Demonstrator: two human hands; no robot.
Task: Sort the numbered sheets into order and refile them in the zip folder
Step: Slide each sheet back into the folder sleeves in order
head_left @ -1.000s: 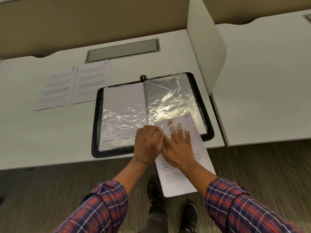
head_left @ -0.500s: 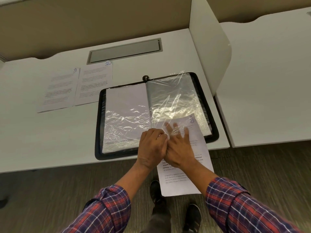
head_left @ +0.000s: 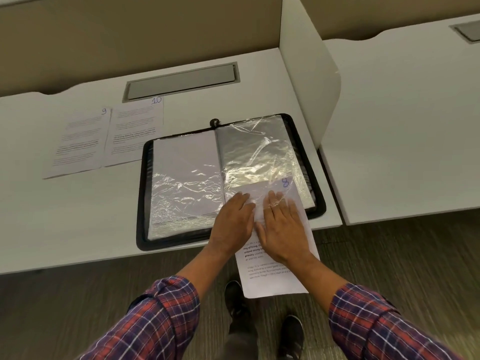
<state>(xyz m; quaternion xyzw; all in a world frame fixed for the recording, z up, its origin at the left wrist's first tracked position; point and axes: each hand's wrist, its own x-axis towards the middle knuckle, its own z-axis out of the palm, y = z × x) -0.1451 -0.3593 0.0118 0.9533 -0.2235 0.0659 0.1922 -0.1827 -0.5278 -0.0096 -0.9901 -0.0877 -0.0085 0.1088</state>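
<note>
The black zip folder (head_left: pixel 141 203) lies open on the white desk, showing crinkled clear sleeves. Sheet 8 (head_left: pixel 275 276) is part way inside the right-hand sleeve (head_left: pixel 259 157); its top with the blue "8" shows under the plastic and its lower half hangs over the desk edge. My right hand (head_left: pixel 283 229) lies flat on the sheet, fingertips under the plastic film. My left hand (head_left: pixel 232 222) rests beside it on the sleeve's lower edge, fingers stretched forward. Sheets 9 (head_left: pixel 78 144) and 10 (head_left: pixel 135 131) lie side by side on the desk to the left of the folder.
A white divider panel (head_left: pixel 309 74) stands just right of the folder. A grey cable hatch (head_left: pixel 181 80) is set into the desk behind it. A second desk (head_left: pixel 402 126) lies to the right. The desk's front edge runs under my wrists.
Sheet 8 has slid a little further up into the right sleeve. My left hand's fingers have uncurled and now lie stretched out, with a small gap between the two hands.
</note>
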